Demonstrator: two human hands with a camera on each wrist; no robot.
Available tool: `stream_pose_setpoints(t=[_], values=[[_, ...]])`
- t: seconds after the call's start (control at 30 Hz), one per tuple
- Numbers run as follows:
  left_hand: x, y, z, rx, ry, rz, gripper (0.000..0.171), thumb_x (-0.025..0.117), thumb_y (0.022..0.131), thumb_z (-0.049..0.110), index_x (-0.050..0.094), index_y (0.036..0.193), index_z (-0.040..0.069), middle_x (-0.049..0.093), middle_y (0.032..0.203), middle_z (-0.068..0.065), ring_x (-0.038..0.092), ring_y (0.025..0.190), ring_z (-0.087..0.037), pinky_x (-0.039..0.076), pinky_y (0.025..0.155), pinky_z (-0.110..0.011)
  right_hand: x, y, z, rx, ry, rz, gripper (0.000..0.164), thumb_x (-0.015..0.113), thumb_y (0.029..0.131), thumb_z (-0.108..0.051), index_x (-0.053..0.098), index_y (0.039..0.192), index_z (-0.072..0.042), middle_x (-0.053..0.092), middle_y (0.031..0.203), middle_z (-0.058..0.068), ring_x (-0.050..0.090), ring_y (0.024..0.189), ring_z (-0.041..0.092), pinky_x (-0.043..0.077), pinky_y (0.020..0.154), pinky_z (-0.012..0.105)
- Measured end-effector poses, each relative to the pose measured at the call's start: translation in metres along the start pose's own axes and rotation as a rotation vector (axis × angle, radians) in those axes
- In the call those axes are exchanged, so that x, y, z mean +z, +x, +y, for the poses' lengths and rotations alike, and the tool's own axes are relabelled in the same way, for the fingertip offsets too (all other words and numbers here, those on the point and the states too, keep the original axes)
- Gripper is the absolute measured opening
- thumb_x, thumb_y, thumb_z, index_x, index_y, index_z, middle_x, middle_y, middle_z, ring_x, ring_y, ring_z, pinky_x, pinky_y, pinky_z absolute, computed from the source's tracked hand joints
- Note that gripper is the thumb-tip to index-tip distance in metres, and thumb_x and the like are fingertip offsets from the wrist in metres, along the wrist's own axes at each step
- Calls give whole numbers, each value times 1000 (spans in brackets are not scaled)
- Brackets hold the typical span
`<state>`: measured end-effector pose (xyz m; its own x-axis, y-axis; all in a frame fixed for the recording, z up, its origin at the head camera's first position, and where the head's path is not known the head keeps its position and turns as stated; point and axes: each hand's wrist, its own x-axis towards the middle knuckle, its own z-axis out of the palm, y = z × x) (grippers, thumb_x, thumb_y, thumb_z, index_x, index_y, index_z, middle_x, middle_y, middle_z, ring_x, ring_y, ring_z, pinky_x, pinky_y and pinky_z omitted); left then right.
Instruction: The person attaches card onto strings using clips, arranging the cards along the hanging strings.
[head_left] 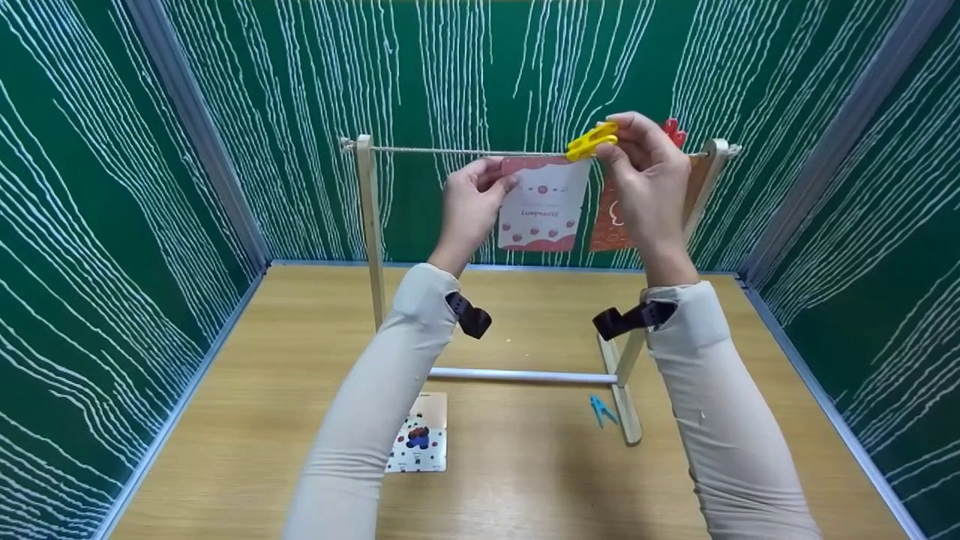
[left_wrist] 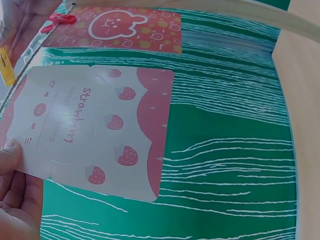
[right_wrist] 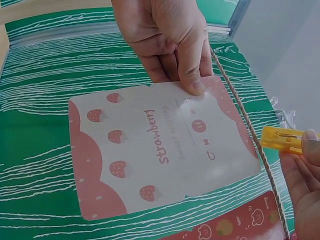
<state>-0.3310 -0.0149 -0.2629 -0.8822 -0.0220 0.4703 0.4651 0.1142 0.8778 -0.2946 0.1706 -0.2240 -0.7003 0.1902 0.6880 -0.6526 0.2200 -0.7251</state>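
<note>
Thumb and fingers of a person's left hand (head_left: 476,199) pinch a strawberry card (head_left: 540,214) by its upper left corner, while the right hand (head_left: 649,169) pinches a yellow clothespin (head_left: 591,142). Green walls (head_left: 409,202) streaked with white lines surround a wooden table (head_left: 510,457), where a rack (head_left: 370,217) holds a rope (head_left: 442,151) strung between its post tops. From it, toward the right, hangs an orange-red card (left_wrist: 165,31). The strawberry card sits just beside that one, upper edge along the rope — presumably steadied at one corner to leave the other free for the pin. A second card (head_left: 424,439) lies on the table, partly hidden by the left sleeve (head_left: 375,397). Among the pins, a red clothespin (left_wrist: 62,19) sits on the rope, apparently bearing the orange-red card; the yellow one's nose meets the rope near the strawberry card's upper right corner — whether it bites cannot be told. A blue clothespin (head_left: 600,410) lies below, likely within easy reach.
</note>
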Motion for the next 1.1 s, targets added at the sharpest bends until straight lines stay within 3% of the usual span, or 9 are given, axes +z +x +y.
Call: stream_pose_setpoints(t=[0.43, 0.77, 1.1], values=[[1, -1, 3, 8, 10, -11, 26, 67, 88, 18, 68, 113, 9, 71, 113, -3, 65, 96, -12, 52, 91, -22, 6, 5, -3, 2, -44, -42, 27, 65, 90, -15, 65, 114, -2, 67, 116, 12, 66, 101, 15, 50, 96, 25], [1, -1, 6, -6, 13, -18, 26, 66, 89, 17, 68, 113, 9, 71, 114, -3, 66, 98, -13, 52, 91, -23, 12, 6, -8, -18, -141, -103, 26, 63, 91, -18, 67, 113, -4, 69, 113, 10, 67, 98, 13, 51, 93, 25], [1, -4, 2, 9, 32, -30, 25, 66, 89, 17, 68, 113, 10, 71, 113, -2, 66, 97, -12, 52, 91, -24, 17, 5, -7, -65, -264, -149, 23, 62, 93, -11, 67, 113, -2, 69, 111, 12, 67, 94, 13, 52, 88, 19]])
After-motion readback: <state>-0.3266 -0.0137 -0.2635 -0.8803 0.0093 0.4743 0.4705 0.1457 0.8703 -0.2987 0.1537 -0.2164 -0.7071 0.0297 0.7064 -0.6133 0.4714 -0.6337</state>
